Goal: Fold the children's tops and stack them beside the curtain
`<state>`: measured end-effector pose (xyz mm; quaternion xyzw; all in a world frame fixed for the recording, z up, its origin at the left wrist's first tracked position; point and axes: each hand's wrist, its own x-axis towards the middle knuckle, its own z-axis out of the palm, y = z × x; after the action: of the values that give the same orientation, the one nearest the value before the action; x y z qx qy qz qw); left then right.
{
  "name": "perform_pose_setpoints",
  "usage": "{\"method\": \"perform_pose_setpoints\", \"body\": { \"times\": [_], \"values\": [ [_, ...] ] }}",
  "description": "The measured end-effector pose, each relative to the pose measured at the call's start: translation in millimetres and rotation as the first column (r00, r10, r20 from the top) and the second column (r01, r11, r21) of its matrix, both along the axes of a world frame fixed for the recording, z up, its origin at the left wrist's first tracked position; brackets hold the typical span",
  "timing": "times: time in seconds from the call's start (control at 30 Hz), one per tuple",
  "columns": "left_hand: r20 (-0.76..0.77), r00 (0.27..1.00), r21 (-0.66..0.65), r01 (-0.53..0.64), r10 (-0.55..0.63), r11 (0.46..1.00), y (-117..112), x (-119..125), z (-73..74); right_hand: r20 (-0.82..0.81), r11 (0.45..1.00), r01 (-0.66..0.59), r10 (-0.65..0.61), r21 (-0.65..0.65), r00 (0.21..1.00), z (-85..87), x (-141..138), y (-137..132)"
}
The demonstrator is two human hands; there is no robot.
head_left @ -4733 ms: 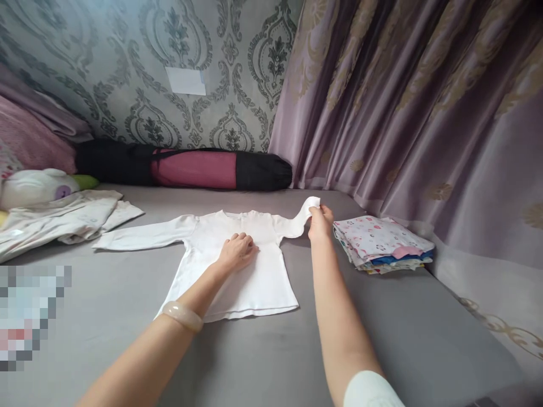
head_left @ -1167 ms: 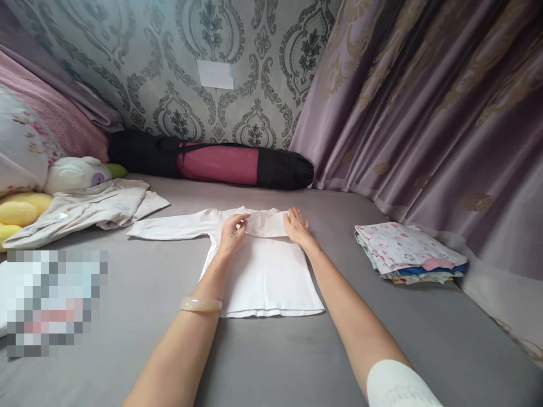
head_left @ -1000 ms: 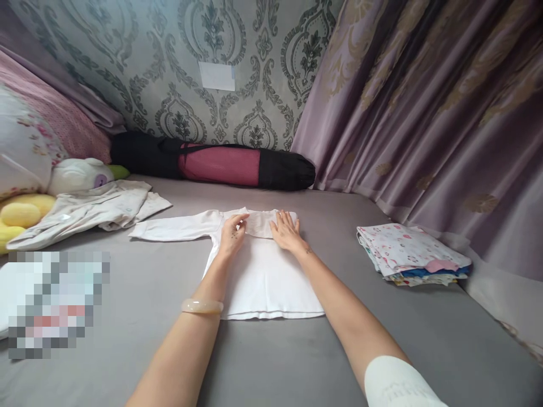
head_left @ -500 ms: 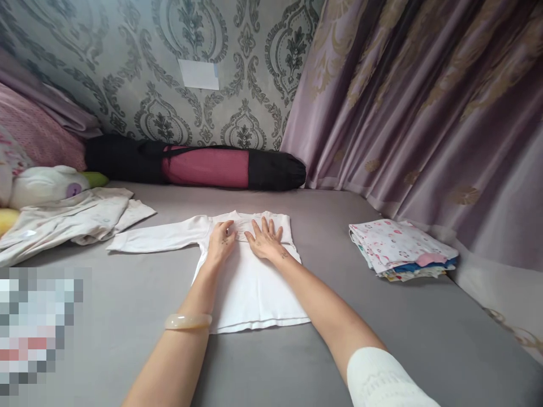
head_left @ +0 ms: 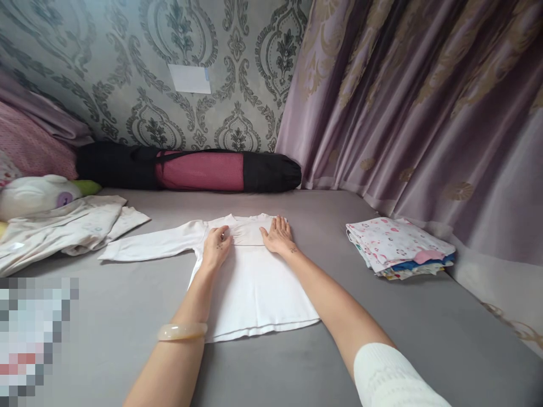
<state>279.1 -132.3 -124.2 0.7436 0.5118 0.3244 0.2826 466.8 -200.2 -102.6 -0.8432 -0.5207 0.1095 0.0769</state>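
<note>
A small white long-sleeved shirt lies flat on the grey bed sheet. Its right sleeve is folded in across the chest, while the other sleeve stretches out to the left. My left hand rests flat on the shirt's left shoulder, fingers stretched out, with a pale bangle on that wrist. My right hand lies flat and open on the folded sleeve at the shirt's right shoulder.
A stack of folded patterned clothes sits to the right near the purple curtain. A black and pink rolled bag lies along the wall. Cream garments and a white plush toy lie at the left.
The right sleeve, held up 4.7 s ago, now lies folded over the chest. In the last second my right hand slid left across it, then back right to the shoulder edge.
</note>
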Motion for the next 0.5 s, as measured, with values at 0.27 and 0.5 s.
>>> {"method": "perform_pose_setpoints", "body": {
  "times": [0.27,0.5],
  "values": [
    [0.014,0.999,0.009,-0.032,0.032,0.999,0,2,0.6,-0.131,0.938,0.277,-0.254,0.207,0.958,12.2,53,5],
    [0.021,0.999,0.021,-0.033,0.033,0.999,-2,3,2.9,-0.244,0.907,0.394,-0.352,0.151,0.904,9.6,75,21]
  ]
}}
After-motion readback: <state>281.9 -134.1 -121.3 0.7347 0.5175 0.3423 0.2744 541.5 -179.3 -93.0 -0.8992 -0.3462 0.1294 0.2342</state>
